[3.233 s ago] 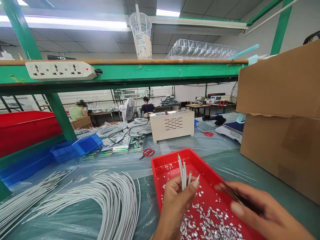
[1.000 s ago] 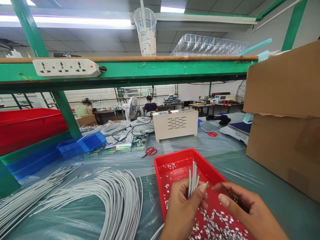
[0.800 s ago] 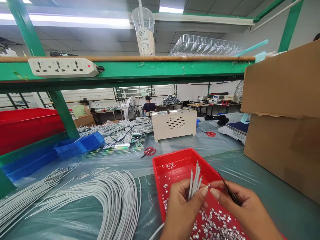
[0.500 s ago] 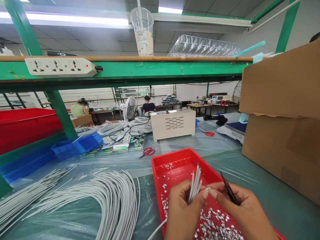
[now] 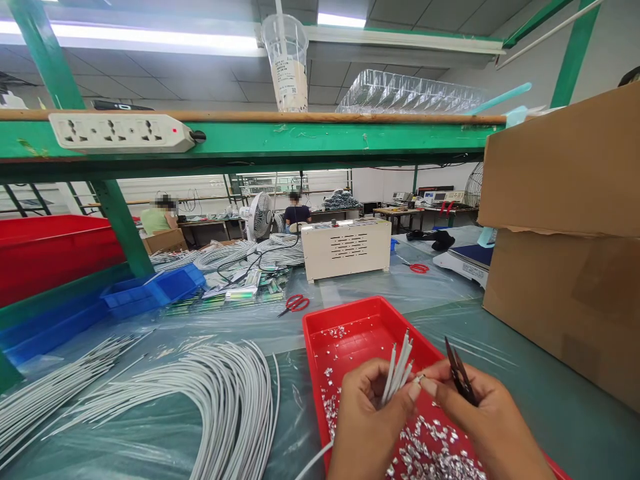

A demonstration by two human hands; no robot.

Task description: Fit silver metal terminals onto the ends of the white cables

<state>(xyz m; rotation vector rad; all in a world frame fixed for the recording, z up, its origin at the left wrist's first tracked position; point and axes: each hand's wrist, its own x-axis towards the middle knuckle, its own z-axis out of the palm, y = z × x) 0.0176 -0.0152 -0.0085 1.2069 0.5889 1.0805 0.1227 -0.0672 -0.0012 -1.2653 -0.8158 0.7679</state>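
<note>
My left hand (image 5: 373, 417) is closed round a small bunch of light grey cables (image 5: 399, 367), their cut ends pointing up. My right hand (image 5: 483, 413) holds a dark tool with two pointed blades (image 5: 459, 373), slightly parted and aimed up and away; its handles are hidden in the palm. The thumb and index finger of that hand pinch at the tip of one cable, close against my left thumb. Both hands are over a red tray (image 5: 345, 312) strewn with silvery foil scraps (image 5: 435, 453).
A curved bundle of grey cables (image 5: 235, 400) and a straighter bundle (image 5: 65, 380) lie left. Red-handled scissors (image 5: 297, 303) rest behind the tray, near a cream metal box (image 5: 347, 250). Cardboard boxes (image 5: 560, 300) stand right. A green shelf (image 5: 325, 139) crosses above. Two people sit far back.
Both hands have shifted slightly to the right with the cables. The dark tool has turned a little, and its two blades now show apart.
</note>
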